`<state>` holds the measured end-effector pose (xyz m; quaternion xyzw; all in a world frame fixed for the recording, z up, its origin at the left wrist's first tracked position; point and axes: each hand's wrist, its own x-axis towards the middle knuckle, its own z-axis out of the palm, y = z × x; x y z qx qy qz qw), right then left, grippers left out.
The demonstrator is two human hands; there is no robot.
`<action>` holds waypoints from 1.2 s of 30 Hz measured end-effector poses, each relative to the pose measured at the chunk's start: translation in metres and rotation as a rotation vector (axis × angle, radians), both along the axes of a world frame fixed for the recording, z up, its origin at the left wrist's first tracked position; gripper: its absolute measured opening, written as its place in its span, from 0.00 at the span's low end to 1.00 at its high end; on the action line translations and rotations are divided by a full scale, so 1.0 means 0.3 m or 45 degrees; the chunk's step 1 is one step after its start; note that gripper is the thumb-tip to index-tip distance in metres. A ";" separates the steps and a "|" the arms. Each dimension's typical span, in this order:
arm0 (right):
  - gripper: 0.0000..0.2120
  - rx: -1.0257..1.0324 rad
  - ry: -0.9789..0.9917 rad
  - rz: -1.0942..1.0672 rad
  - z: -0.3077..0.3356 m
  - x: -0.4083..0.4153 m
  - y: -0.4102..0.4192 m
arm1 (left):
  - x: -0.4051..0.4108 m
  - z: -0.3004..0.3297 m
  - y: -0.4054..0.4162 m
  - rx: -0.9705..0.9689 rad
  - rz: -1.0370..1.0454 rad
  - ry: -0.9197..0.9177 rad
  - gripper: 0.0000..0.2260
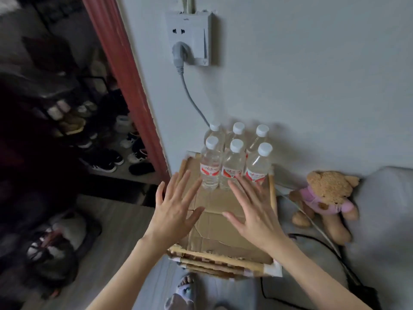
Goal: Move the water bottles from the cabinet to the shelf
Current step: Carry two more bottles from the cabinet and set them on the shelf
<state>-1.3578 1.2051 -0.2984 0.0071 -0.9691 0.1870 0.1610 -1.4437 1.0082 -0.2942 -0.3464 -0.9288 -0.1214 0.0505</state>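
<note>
Since all 6 water bottles [234,157] stand on the cardboard-topped cabinet [223,222] against the wall [312,74], I judge the task not yet begun: 0 moved, 6 left. No bottle is gripped. The shelf meant to receive them cannot be identified with certainty; a dark shoe rack [89,130] stands at left. Bottles sit in 2 rows of 3, touching, upright, long axis vertical, white caps up, red labels toward the camera. Left hand [176,209] and right hand [250,211] hover apart, fingers spread and straight, holding nothing, just short of the front row.
</note>
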 end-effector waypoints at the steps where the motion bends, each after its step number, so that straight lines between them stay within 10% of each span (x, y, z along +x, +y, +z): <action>1: 0.32 -0.024 -0.040 0.064 -0.039 0.012 -0.028 | 0.040 -0.020 -0.040 -0.021 0.081 -0.039 0.27; 19: 0.32 0.151 -0.315 1.386 -0.138 0.384 -0.885 | 1.242 -0.110 -0.799 -0.072 1.538 -0.330 0.27; 36: 0.29 0.403 -0.147 2.402 -0.117 1.474 -1.988 | 2.514 -0.121 -1.297 0.023 2.610 -0.328 0.25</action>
